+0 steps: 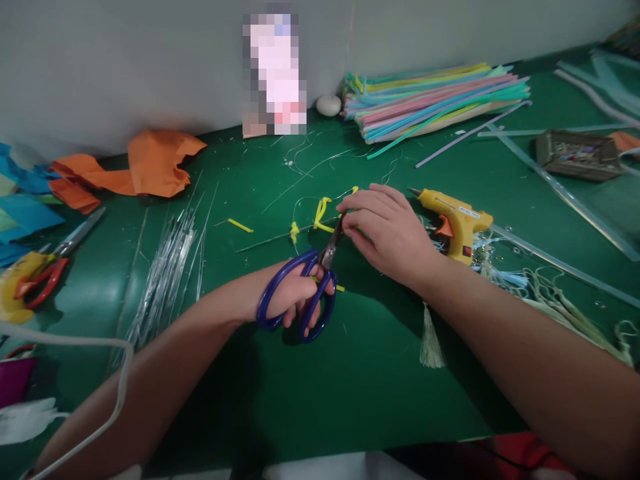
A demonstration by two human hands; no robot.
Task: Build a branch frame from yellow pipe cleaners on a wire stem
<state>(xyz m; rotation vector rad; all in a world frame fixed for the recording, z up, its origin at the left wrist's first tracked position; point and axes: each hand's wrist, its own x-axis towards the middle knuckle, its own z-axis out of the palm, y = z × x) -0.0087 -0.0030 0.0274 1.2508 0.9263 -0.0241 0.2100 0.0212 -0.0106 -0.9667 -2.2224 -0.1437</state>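
Note:
My left hand point(297, 297) is closed through the handles of blue-handled scissors point(271, 293), whose blades point up and away toward my other hand. With fingers pinched at the blade tips, my right hand point(387, 223) grips a yellow pipe cleaner point(323, 212), bent into a loop; my fingers hide its held part. Another yellow knot point(294, 232) sits on a thin wire just left of the loop. A short yellow piece point(240, 225) lies farther left on the green table point(350, 387). Below my right wrist rests a pale tassel point(431, 340).
A yellow glue gun point(453, 217) lies right of my right hand. Behind are bundled pipe cleaners point(435, 103), a white stone-like object point(329, 105) and a blurred-out phone-like shape point(275, 73). Silvery wires point(167, 267), orange paper point(157, 163) and red-handled scissors point(47, 280) lie left.

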